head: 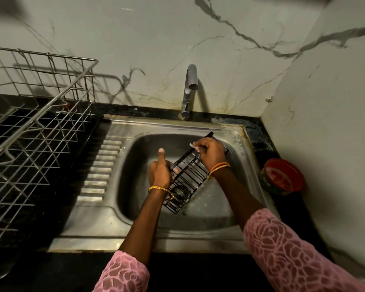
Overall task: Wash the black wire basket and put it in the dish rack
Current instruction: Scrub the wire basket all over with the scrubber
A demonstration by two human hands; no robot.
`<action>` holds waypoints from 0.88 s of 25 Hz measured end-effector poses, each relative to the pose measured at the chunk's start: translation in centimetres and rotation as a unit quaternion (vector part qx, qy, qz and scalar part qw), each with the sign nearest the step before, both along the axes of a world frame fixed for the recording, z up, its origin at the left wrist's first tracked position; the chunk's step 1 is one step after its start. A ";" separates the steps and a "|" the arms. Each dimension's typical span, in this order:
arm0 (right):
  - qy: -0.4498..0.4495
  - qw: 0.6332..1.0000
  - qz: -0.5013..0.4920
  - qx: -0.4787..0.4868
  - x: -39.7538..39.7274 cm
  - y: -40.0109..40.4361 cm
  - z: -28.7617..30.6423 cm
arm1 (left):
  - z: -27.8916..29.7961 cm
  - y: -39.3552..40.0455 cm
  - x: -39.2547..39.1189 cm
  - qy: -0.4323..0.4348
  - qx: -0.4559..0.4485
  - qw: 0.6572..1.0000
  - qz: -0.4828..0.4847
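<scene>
1. I judge we are in the scrubbing step: the black wire basket [188, 175] hangs tilted over the bowl of the sink [135, 245], long side running from near-left up to far-right, with white suds on its far end.
2. My left hand [159, 172] grips the basket's left edge, fingers curled round the wire and thumb sticking straight up.
3. My right hand [211, 152] is curled at the far end of the basket, pinching something small and white with foam on it; I take it for a scrubber or soap, but I cannot tell which.
4. No water is coming from the tap [189, 91], so I judge the rinse is not yet done.
5. The next move, as I read it, calls for working the suds along the remaining wires, then opening the tap and turning the basket under the stream, and only afterwards carrying it left.
6. The dish rack [40, 127] stands on the dark surface [261, 135] to the left of the sink, well apart from the basket, and I see nothing in it.
7. Count: one black basket, one dish rack, one tap, one sink, two hands, and one red round tub [282, 175] on the surface just right of the sink.
</scene>
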State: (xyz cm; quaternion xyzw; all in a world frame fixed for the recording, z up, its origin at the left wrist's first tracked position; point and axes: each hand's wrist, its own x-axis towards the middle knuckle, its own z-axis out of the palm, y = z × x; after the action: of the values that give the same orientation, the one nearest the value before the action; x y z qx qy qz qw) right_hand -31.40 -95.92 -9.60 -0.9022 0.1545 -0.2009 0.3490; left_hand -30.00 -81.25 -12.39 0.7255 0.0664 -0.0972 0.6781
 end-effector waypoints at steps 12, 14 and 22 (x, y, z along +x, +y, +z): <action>-0.040 0.997 0.003 -0.069 1.6 -3.1 1.2 | 0.0 0.5 0.3 -0.055 0.049 0.997 -0.013; -0.016 0.998 0.015 -0.062 1.2 -1.6 1.1 | -0.3 0.4 0.6 -0.064 0.059 0.996 -0.013; -0.018 0.993 0.032 -0.115 1.7 -2.0 1.2 | -0.6 0.5 0.5 -0.047 0.037 0.998 -0.008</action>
State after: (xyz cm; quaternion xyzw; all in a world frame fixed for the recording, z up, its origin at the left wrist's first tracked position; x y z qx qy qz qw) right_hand -29.69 -97.93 -8.42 -0.9370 0.0953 -0.2226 0.2519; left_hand -29.49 -80.71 -12.99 0.7546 0.0325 -0.0655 0.6522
